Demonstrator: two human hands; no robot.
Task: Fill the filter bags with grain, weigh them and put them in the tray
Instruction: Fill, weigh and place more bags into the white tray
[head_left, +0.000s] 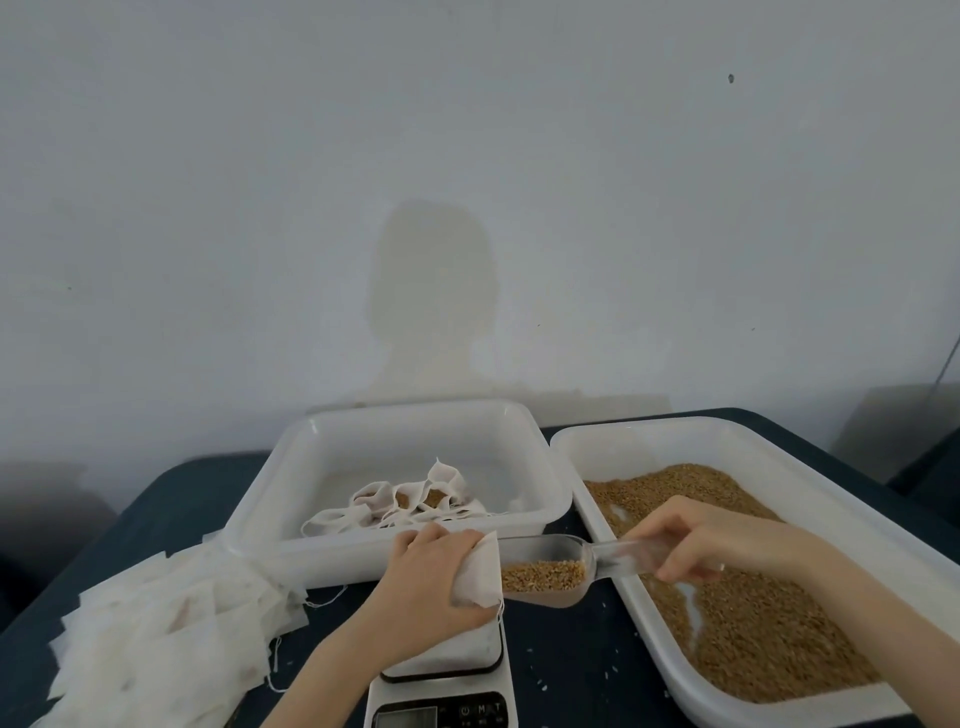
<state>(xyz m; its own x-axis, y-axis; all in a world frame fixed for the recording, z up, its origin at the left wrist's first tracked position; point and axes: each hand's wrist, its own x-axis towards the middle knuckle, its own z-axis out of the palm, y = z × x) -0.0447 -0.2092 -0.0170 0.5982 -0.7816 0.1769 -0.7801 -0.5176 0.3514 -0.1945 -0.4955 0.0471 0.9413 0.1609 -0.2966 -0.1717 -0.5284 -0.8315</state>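
filling step: left hand (434, 577) grips an open filter bag (478, 571) above the scale (447, 670); right hand (711, 540) holds the scoop (550, 569) of grain at its mouth. next, tip gently.

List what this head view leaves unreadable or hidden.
- Scale display: cut off by the bottom edge, reading unreadable.
- Filter bag mouth: covered by the left hand, fill level unknown.
- Scale platform: partly under that hand.
- Empty bags: overlapping, count unclear.
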